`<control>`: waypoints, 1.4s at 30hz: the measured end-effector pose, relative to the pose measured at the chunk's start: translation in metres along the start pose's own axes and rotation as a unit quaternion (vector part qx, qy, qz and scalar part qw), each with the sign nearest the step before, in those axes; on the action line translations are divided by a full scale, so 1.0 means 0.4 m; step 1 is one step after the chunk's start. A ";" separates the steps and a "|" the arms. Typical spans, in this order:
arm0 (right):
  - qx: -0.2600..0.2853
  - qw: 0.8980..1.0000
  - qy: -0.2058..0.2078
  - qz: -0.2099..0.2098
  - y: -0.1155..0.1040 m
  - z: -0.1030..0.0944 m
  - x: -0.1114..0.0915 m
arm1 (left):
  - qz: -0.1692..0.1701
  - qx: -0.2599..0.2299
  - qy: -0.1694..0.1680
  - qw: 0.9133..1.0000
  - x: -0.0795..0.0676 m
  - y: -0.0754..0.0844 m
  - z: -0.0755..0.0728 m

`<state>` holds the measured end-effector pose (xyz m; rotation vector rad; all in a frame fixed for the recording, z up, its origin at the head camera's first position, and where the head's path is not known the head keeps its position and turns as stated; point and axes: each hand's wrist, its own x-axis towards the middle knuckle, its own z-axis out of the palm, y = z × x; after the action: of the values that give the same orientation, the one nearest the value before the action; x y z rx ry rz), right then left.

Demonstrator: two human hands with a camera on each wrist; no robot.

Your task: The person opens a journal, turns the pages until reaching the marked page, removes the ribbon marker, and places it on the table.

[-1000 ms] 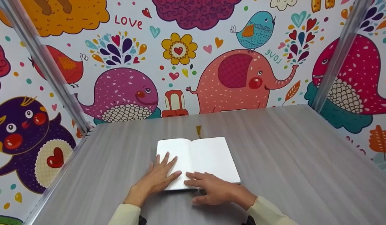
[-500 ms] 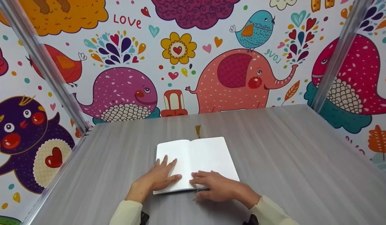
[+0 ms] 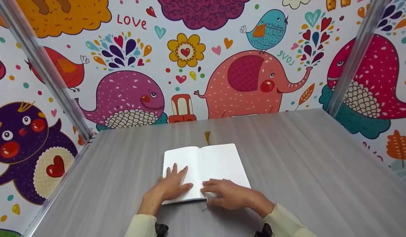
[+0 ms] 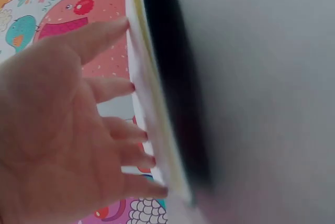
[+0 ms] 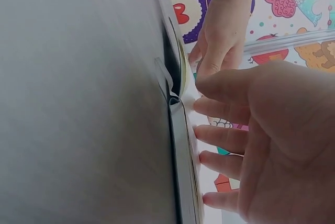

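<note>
An open notebook [image 3: 222,161] with blank white pages lies on the table, its spine running away from me. My left hand [image 3: 171,187] rests on the lower left page with fingers spread. Across the near part of the right page lies my right hand [image 3: 230,195], fingers extended toward the centre fold, its thumb by the near edge. In the left wrist view, the fingertips of the left hand [image 4: 57,124] touch the page surface. The right wrist view shows the right hand's fingertips [image 5: 201,132] against the paper and a thin ribbon [image 5: 163,72] poking from the spine.
A gold tassel [image 3: 207,136] sticks out past the notebook's far edge. The grey wood-grain table [image 3: 288,158] extends around the notebook. Behind it stands a wall [image 3: 209,42] printed with cartoon animals, with metal posts [image 3: 349,59] at the corners.
The notebook's left side has settled lower and its near left corner has shifted outward. My right hand has slid slightly right, away from the fold; the left hand stays on its page.
</note>
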<state>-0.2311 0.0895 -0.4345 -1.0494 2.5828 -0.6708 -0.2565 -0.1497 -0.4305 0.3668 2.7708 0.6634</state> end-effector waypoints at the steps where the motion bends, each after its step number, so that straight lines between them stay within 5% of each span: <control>1: -0.001 1.000 0.001 -0.001 0.001 0.000 0.000 | -0.002 -0.002 0.002 1.000 0.000 0.003 0.002; 19: 0.037 0.999 0.034 0.020 0.043 -0.033 -0.014 | -0.009 -0.005 -0.023 1.000 0.005 0.009 0.017; 33: 0.006 0.991 0.132 0.006 0.111 -0.040 -0.016 | -0.013 -0.003 -0.015 1.000 0.000 0.002 0.018; 42: 0.019 0.997 0.076 0.020 0.138 -0.067 -0.046 | -0.005 0.000 -0.018 1.000 0.001 0.010 0.016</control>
<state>-0.2613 0.1458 -0.4385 -0.9660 2.6995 -0.8145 -0.2543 -0.1436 -0.4343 0.3611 2.7373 0.6483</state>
